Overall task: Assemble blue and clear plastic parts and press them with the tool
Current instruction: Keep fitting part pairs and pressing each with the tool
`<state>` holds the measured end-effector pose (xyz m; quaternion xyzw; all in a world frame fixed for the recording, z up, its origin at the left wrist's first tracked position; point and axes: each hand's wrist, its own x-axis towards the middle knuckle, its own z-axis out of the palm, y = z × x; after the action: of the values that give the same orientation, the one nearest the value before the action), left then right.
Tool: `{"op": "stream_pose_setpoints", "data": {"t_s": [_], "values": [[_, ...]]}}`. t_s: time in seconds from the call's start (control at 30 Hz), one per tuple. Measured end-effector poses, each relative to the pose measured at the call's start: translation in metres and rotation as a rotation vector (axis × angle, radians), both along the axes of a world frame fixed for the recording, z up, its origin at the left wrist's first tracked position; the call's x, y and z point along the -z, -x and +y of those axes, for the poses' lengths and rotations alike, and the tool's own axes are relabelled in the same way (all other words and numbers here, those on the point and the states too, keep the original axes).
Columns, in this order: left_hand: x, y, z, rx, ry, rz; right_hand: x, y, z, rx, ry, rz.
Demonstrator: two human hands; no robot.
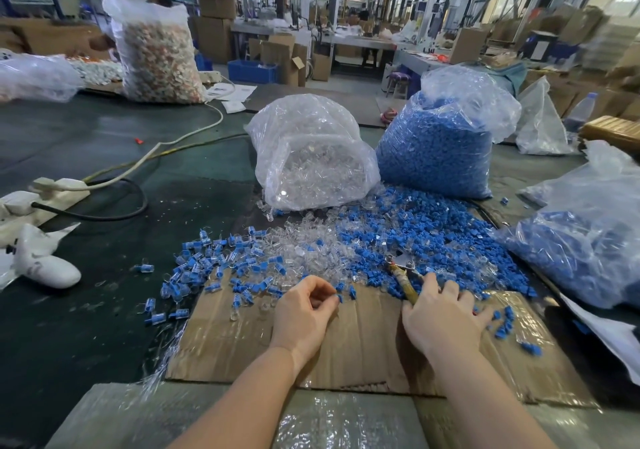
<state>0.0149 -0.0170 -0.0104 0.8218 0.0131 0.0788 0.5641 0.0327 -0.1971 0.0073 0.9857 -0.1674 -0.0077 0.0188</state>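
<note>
Blue plastic parts (415, 237) lie in a loose heap just beyond the right hand (441, 313), small and blocky, spilling onto the flat cardboard sheet (363, 341) under both hands. Clear plastic parts (304, 251), glossy and rounded, form a paler drift beyond the left hand (304, 310). Left of that hand, assembled pieces (204, 268), blue cores inside clear shells, scatter across the cardboard edge and the dark green worktop (104, 157).

The left hand has its fingers curled, pinching a small blue part (339, 298) at the fingertips. The right hand rests on the blue heap with fingers curled around the worn yellowish handle of the tool (403, 272), whose metal head points away over the pile.

Farther out, beyond the heaps, stand two crinkled transparent bags: a bag of clear parts (311, 157) ahead of the left hand and a bag of blue parts (440, 143) ahead of the right. A third bag of blue pieces (585, 240) slumps to the right of the right hand. Far left of the left hand, a white power strip (45, 188) and cable (180, 136) lie on the worktop.
</note>
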Motion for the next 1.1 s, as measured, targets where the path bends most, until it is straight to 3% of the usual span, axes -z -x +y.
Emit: {"op": "stream_pose_setpoints", "data": {"t_s": [0.27, 0.37, 0.47, 0.6, 0.83, 1.1], "values": [[-0.012, -0.005, 0.007, 0.020, 0.196, 0.139, -0.017, 0.007, 0.004, -0.123, -0.034, -0.103], [-0.018, -0.008, 0.010, -0.007, 0.328, 0.197, -0.031, 0.009, 0.011, -0.257, -0.337, -0.107], [-0.026, -0.014, 0.012, -0.035, 0.490, 0.268, -0.048, 0.015, 0.023, -0.331, -0.776, 0.063], [-0.034, -0.022, 0.017, -0.045, 0.564, 0.288, -0.057, 0.025, 0.030, -0.296, -1.010, 0.257], [-0.037, -0.028, 0.023, -0.121, 0.598, 0.340, -0.062, 0.029, 0.038, -0.243, -1.174, 0.336], [-0.040, -0.031, 0.025, -0.177, 0.554, 0.356, -0.061, 0.024, 0.035, -0.288, -1.191, 0.444]]}}
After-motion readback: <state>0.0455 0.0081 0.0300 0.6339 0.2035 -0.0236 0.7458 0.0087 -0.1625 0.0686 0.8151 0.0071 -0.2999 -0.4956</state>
